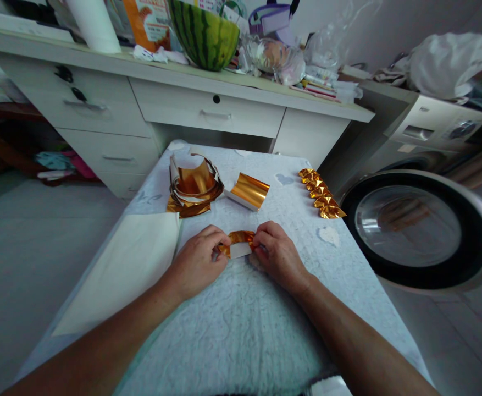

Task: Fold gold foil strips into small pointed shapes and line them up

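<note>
A small sheet of gold foil paper, white on its near face, is held between both hands over the cloth-covered table. My left hand pinches its left end and my right hand pinches its right end; both hands are closed. Behind them lies a curved gold sheet. To its left sits a pile of curled gold foil paper. A row of folded gold pieces rests near the table's right edge.
White paper covers the table's left side. Behind stands a white desk with a cut watermelon, an orange packet and plastic bags. On the right, a washing machine's round door hangs open beside the table.
</note>
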Motion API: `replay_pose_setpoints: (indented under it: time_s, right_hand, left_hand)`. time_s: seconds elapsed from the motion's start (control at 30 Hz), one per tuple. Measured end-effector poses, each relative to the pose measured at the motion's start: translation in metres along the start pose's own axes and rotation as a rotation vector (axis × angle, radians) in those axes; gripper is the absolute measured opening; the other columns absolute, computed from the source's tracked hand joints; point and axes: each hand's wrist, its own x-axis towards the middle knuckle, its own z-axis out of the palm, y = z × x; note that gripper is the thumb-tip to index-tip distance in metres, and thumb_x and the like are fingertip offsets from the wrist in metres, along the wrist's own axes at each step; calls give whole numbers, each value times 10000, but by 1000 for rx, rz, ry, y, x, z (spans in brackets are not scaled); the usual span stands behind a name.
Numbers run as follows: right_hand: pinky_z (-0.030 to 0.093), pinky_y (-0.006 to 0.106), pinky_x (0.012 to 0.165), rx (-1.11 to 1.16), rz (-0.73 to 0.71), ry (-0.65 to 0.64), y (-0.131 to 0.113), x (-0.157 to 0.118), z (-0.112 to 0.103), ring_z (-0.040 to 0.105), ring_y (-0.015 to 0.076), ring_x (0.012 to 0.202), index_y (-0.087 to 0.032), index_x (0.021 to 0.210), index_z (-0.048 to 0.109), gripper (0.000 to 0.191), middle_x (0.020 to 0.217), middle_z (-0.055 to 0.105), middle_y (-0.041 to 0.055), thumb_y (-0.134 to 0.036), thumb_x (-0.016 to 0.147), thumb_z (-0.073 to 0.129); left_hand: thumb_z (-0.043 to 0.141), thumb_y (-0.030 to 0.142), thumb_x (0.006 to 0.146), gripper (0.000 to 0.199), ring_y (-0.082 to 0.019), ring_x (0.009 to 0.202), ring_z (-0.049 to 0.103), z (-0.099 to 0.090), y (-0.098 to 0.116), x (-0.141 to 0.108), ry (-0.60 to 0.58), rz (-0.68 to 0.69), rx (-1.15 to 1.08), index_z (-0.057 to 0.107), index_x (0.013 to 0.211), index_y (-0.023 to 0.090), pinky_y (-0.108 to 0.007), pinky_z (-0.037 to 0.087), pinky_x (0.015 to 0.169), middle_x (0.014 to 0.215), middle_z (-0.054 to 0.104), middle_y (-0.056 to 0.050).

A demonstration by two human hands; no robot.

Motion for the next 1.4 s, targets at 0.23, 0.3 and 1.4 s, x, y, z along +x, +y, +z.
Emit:
replay_pose_setpoints:
  time_s: [0.23,0.3,1.4]
  right_hand:
    - [455,309,833,-26,-32,-40,0,1,-2,526,189,921,-196,834,583,251,948,595,46,19,752,483]
    - [456,306,815,-37,-9,-40,-1,1,-1,530,188,903,-194,920,590,304,939,603,45,24,737,483]
    - [393,301,758,-86,-122,-140,0,5,1,527,182,825,-162,862,683,159,825,619,55,-138,911,534]
  left_hand:
    - [558,102,761,245,-204,985,603,-1,-2,-2,-69,96,71,612,970,217,-340,494,876,1061,587,-38]
    - [555,109,792,186,-202,958,604,-1,-2,-2,-65,111,91,618,933,214,-342,489,864,1032,598,-38]
    - [542,165,921,171,-224,823,516,0,1,0,-81,191,514,702,869,190,-358,431,744,802,606,-44]
